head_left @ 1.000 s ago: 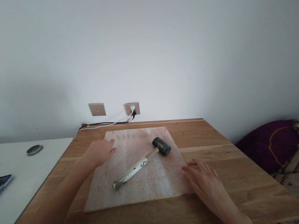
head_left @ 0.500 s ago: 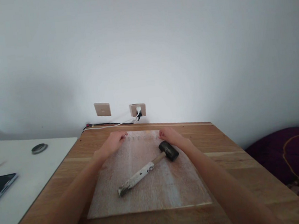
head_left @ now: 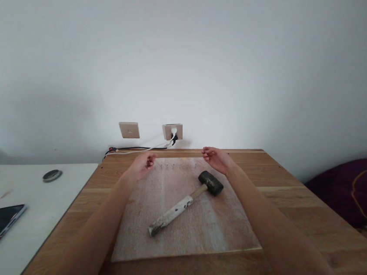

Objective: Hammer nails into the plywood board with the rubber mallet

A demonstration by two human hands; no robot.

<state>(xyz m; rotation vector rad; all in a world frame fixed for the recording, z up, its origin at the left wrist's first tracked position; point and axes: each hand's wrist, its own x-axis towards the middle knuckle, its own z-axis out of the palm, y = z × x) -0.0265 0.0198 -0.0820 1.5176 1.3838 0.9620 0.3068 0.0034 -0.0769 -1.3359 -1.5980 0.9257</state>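
- The left hand (head_left: 144, 164), fingers curled in, was at the board's far left corner; whether it held anything could not be told.
- The right hand (head_left: 217, 159) hung near the far right corner, fingers bent narrow; its contents could not be made out either.
- Between them, small, thin, upright pieces (head_left: 167, 167) stood in a row along the far edge, too small to identify.
- A mallet with a black cylindrical head and white-coated wooden handle (head_left: 182, 205) lay diagonally on the board, head far right, grip near left.
- The thin, pale, reddish-white board (head_left: 187, 237) lay flat on a brown wooden table (head_left: 285, 201).
- Left, a white tabletop (head_left: 46, 204) bore a dark phone (head_left: 3, 220) and a round dark disc (head_left: 52, 175).
- Beyond, cables ran to a beige socket plate (head_left: 167, 131).
- Right lay purple fabric (head_left: 333, 191).
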